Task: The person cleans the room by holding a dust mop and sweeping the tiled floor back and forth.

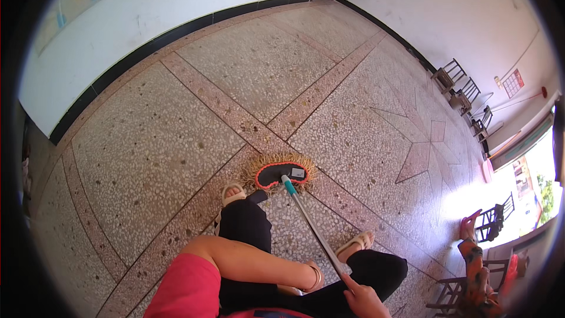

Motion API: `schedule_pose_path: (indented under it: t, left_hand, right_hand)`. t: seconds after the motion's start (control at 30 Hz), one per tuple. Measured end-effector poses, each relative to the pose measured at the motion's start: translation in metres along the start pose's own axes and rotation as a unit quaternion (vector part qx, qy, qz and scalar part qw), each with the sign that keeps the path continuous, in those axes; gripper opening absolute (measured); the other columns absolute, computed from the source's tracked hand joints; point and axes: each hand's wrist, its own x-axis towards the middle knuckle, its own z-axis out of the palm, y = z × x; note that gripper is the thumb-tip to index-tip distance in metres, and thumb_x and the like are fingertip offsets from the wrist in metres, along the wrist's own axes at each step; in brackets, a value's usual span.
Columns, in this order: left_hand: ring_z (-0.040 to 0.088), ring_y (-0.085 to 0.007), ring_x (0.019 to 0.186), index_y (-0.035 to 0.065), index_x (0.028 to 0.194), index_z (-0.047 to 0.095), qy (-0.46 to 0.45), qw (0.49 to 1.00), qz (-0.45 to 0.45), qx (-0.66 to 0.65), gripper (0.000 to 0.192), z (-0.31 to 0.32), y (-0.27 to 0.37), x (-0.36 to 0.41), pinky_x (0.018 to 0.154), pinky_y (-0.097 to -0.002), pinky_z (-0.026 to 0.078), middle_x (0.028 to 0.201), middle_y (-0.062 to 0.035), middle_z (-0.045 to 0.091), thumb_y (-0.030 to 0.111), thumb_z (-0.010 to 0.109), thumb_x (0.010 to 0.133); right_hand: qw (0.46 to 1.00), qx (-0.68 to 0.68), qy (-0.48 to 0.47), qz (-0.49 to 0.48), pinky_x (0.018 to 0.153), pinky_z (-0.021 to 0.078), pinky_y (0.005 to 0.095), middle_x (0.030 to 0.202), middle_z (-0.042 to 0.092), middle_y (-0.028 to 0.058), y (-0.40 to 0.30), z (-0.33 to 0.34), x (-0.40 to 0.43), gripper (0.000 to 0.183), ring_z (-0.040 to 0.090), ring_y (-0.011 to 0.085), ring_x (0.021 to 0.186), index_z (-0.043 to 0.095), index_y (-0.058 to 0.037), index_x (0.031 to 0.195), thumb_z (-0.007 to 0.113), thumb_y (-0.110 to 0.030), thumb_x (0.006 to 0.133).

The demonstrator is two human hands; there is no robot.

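Observation:
My right hand (363, 297) is closed around the grey metal handle (316, 229) of a mop, near the bottom of the view. The handle slants up and left to a teal and white joint on the mop head (276, 176). That head lies flat on the speckled floor, with beige string fringe, a dark centre, orange-red edging and a label. My left forearm (251, 258), in a pink sleeve, crosses my lap; a bracelet circles the wrist, and the left hand beyond it is mostly hidden. My sandalled feet stand apart on either side below the mop head.
A white wall with black skirting (150, 48) curves along the upper left. Wooden chairs (446, 77) line the right wall. At the lower right, another person's leg (471, 254) in patterned clothing is near a dark chair (490, 225), beside a bright opening.

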Motion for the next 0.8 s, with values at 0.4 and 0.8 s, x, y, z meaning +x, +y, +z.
schedule_pose_path:
  t: [0.4, 0.8]
  left_hand:
    - [0.061, -0.0262, 0.082, 0.0065, 0.106, 0.053, 0.007, 0.998, -0.012, -0.062, 0.031, 0.032, -0.024, 0.005, 0.062, -0.039, 0.048, 0.086, -0.0098, 0.062, 0.025, 0.041, 0.083]
    - [0.06, -0.0247, 0.078, 0.0083, 0.113, 0.049, 0.007, 0.992, -0.071, -0.108, 0.032, 0.021, -0.044, -0.013, 0.063, -0.0357, 0.045, 0.087, -0.0099, 0.061, 0.024, 0.037, 0.088]
  right_hand:
    - [0.995, -0.062, 0.069, -0.033, 0.068, 0.0424, 0.0492, 0.075, 0.057, 0.0271, -0.064, 0.029, 0.272, 0.048, 0.055, 0.0438, 0.072, 0.033, -0.0153, 0.127, 0.045, -0.019, 0.082]
    - [0.994, -0.094, 0.025, 0.04, 0.067, 0.0436, 0.0481, 0.078, 0.058, 0.0237, -0.029, 0.028, 0.276, 0.049, 0.057, 0.0404, 0.074, 0.024, -0.0235, 0.131, 0.042, -0.023, 0.085]
